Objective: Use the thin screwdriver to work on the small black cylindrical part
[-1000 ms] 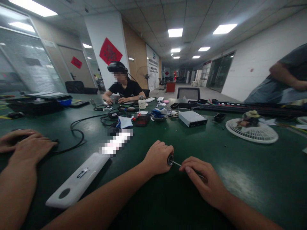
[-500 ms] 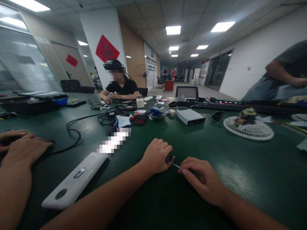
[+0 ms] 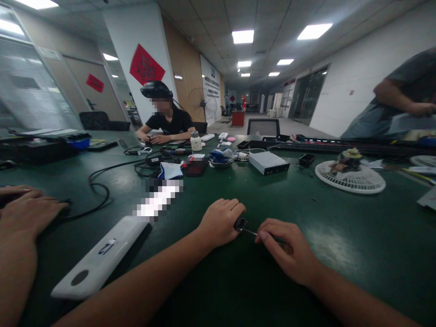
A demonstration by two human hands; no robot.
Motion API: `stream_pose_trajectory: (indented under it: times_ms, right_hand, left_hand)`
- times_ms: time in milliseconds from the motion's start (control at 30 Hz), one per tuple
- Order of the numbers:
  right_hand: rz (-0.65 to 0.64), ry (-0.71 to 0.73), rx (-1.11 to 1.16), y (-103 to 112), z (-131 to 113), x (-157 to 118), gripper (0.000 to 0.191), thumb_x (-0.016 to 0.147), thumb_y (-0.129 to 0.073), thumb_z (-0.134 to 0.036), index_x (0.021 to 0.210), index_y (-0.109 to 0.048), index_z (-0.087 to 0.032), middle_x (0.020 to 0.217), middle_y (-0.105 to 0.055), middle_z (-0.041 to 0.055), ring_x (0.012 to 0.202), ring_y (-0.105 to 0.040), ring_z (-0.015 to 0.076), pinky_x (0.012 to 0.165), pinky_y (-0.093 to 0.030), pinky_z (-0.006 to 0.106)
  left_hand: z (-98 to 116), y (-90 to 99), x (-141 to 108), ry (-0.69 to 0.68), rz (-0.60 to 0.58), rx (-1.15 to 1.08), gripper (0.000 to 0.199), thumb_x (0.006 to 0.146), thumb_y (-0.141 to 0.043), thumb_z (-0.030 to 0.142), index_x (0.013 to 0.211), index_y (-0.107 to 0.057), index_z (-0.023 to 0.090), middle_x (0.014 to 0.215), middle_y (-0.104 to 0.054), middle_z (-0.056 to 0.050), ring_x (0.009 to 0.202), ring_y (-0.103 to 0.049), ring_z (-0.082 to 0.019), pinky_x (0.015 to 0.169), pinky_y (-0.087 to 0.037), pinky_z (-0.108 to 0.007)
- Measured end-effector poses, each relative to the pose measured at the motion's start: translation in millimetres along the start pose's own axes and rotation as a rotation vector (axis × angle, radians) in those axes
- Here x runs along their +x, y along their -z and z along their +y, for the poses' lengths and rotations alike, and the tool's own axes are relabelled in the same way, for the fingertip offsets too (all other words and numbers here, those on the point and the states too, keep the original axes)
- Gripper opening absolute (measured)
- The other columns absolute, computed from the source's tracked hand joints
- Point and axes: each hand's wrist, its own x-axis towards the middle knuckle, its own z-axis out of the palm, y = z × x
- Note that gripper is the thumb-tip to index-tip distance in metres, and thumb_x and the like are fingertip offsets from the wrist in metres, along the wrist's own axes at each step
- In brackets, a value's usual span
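My left hand point(image 3: 221, 223) is closed around a small dark cylindrical part point(image 3: 241, 224), whose round, hollow-looking end faces right. Most of that part is hidden by the fingers. From my right hand point(image 3: 288, 247) a thin metal-shafted tool point(image 3: 250, 232) sticks out to the left, pinched between thumb and fingers. Its tip meets the rim or opening of the dark part; whether it is inside, I cannot tell. The handle is largely covered by my palm, so the tool's kind does not show. Both hands are low over the green table point(image 3: 218, 290).
A long white device point(image 3: 98, 254) with handwritten marks lies left of my left forearm. Another person's hands point(image 3: 30, 211) rest at the far left by a black cable point(image 3: 105, 200). Beyond are a metal drive box point(image 3: 269, 162), a white fan grille point(image 3: 350, 179) and a blue-white cloth point(image 3: 222, 156).
The view has shifted slightly, so the table things appear a little further left. The thin tool's tip has moved slightly up and left against the dark part. Both hands keep their grips.
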Motion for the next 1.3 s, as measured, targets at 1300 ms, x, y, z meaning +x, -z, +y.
stream_pose_trajectory:
  times_ms: [1300]
  right_hand:
    - [0.031, -0.015, 0.024, 0.7, 0.6, 0.5, 0.029, 0.101, -0.044, -0.026, 0.081, -0.065, -0.018, 0.080, -0.063, 0.0033, 0.073, -0.059, 0.0160, 0.068, -0.045, 0.030]
  left_hand:
    - [1.0, 2.8, 2.5, -0.014, -0.088, 0.035, 0.016, 0.087, -0.058, 0.036, 0.088, -0.061, 0.020, 0.086, -0.062, -0.004, 0.080, -0.054, -0.019, 0.073, -0.039, -0.034]
